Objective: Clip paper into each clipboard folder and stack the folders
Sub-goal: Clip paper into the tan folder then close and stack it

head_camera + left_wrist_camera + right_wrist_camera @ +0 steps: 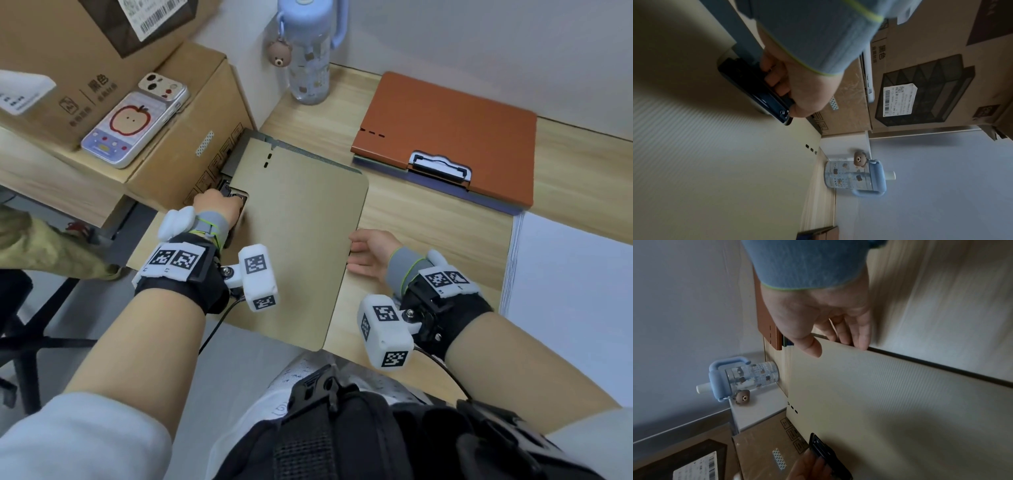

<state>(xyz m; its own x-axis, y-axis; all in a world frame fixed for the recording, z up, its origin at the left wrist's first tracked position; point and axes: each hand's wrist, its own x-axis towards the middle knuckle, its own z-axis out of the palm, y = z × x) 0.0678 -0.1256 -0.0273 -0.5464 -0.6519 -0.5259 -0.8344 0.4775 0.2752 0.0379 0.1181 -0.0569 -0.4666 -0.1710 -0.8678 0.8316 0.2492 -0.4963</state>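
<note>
A tan clipboard folder (298, 240) lies closed on the wooden desk (428, 212) in front of me. At its left edge my left hand (236, 202) grips the folder's black clip (748, 84), with the fingers (777, 81) curled over it. My right hand (356, 253) rests at the folder's right edge. Its fingers (859, 340) lie straight against the cover's edge (900, 356) and the thumb hovers over the cover. An orange folder (445, 137) with a silver clip (440, 168) lies on a bluish folder at the back right. A white paper stack (575, 308) sits at the right.
Cardboard boxes (171, 154) stand right against the tan folder's left side, with a phone (133, 120) on top. A blue water bottle (308, 58) with a bear charm stands at the back by the wall. An office chair base (27, 325) is at the lower left.
</note>
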